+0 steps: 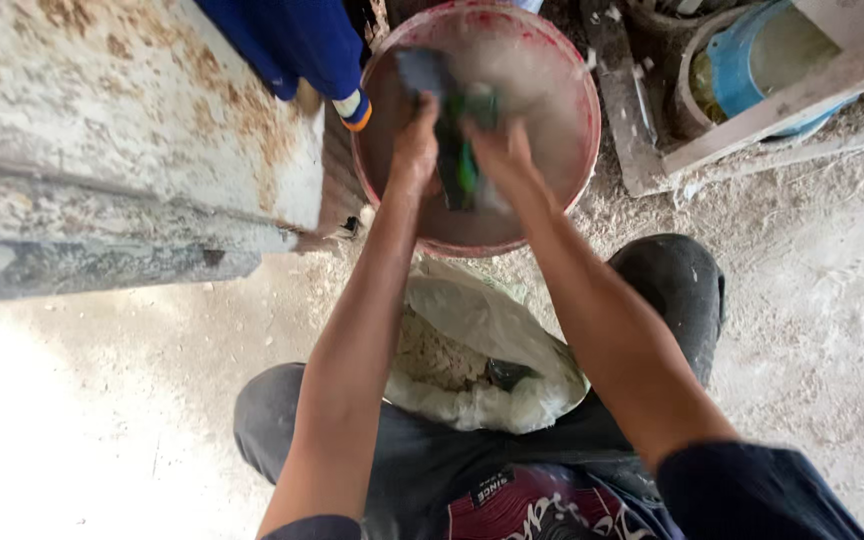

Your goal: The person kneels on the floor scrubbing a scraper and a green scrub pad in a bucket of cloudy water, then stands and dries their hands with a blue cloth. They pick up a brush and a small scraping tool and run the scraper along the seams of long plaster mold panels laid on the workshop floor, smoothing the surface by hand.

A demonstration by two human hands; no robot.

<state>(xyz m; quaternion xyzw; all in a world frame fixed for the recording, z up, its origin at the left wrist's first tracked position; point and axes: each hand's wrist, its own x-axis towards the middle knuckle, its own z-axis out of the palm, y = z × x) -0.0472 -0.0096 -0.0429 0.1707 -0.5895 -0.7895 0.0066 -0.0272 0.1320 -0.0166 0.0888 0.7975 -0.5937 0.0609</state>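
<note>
Both hands are working over a red-rimmed bucket (580, 150) of cloudy liquid on the dusty floor (812, 300): I am closing my left hand (415, 150) and my right hand (497, 150) together on a dark tool with a green handle (464, 170), held above the middle of the bucket, though motion blur is hiding its lower end. An open white sack (482, 330) of pale powder is sitting between my knees, just beside the bucket. To my eye the step is going best with the grip staying firm, the tool keeping clear of the rim, and any splash falling away from the sack.
</note>
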